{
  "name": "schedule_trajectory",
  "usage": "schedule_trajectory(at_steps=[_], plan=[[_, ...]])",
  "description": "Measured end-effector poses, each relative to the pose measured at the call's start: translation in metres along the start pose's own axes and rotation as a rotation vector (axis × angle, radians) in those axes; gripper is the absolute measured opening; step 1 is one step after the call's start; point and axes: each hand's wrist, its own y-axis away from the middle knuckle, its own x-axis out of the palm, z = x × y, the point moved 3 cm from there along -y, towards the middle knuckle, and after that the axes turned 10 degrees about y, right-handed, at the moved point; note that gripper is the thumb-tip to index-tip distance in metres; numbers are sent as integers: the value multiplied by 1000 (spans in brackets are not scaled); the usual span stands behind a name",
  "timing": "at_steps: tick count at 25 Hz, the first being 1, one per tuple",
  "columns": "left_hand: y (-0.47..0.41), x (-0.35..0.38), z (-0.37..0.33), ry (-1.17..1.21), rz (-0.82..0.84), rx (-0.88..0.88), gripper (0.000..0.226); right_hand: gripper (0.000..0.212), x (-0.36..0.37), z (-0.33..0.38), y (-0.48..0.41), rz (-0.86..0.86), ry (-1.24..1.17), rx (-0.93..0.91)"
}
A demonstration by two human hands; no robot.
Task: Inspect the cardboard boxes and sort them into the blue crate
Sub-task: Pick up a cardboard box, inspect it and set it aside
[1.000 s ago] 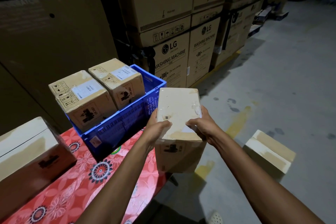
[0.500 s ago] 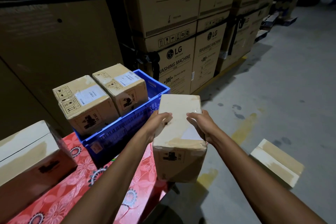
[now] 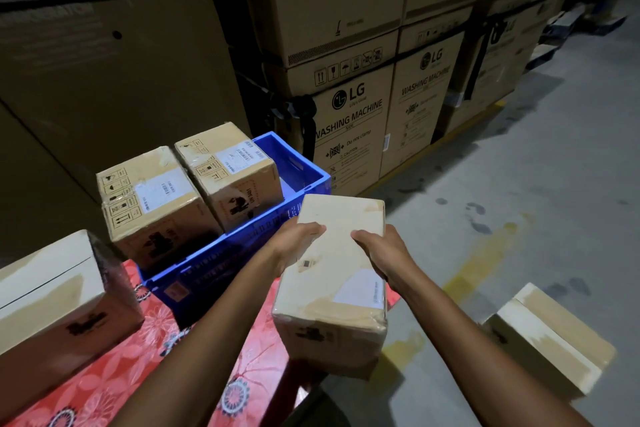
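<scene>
Lowered slightly and drawn nearer the person, the held box [image 3: 329,291] hangs just right of the blue crate [image 3: 214,256], past the tabletop [image 3: 121,374] edge, its long axis pointing away. On its 2 long sides the left hand [image 3: 294,244] and right hand [image 3: 379,251] clamp it, fingers curled over the top. Free crate space lies ahead-left, beside 2 loaded boxes [image 3: 228,163], nearest the left hand.

Matt cardboard boxes [image 3: 332,288], glossy tape, smooth blue plastic crate [image 3: 242,253], patterned tablecloth [image 3: 138,374].
</scene>
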Motion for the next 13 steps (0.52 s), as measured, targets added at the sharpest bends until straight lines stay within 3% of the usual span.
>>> schedule_trajectory(at_steps=[5, 9, 13], plan=[[3, -2, 5, -54, -4, 67, 33, 70, -1, -2, 8, -45, 41, -39], [22, 6, 8, 68, 35, 128, 26, 87, -4, -5, 29, -60, -112, -70], [45, -2, -3, 171, -44, 173, 52, 94, -13, 10, 62, -145, -326, -126]])
